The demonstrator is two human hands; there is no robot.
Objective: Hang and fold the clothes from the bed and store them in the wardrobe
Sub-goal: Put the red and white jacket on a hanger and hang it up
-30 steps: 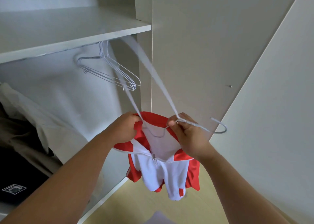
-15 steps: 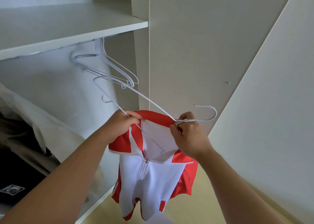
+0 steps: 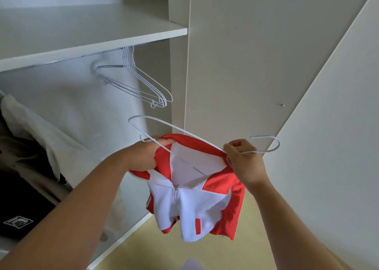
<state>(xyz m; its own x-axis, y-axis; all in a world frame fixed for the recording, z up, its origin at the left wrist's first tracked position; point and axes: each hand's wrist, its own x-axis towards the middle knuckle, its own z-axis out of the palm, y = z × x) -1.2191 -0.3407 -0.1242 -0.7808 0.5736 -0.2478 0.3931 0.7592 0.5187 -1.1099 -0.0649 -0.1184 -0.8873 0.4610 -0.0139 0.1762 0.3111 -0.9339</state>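
1. You hold the red-and-white zip-up garment (image 3: 194, 187) in the air in front of the open wardrobe, below the shelf and above the yellowish floor (image 3: 164, 249).
2. Your left hand (image 3: 147, 155) is curled round the collar's left side and one arm of the thin white wire hanger (image 3: 178, 128). Your right hand (image 3: 244, 161) pinches the hanger's neck just below the hook, at the collar's right edge.
3. One hanger arm runs down inside the open collar; the other end loops out past your left hand.
4. In the white wardrobe, a bunch of bare white wire hangers (image 3: 139, 85) hangs from the rail under the white shelf (image 3: 102, 40). At the left, a pale garment (image 3: 30, 122) hangs over a dark garment with a patch (image 3: 18, 221).
5. Half a second ago the hanger's far end tilted up beside that bunch; now it lies lower and nearly level.
6. The garment has a red collar and sides and a white front. It is zipped partway and hangs bunched.
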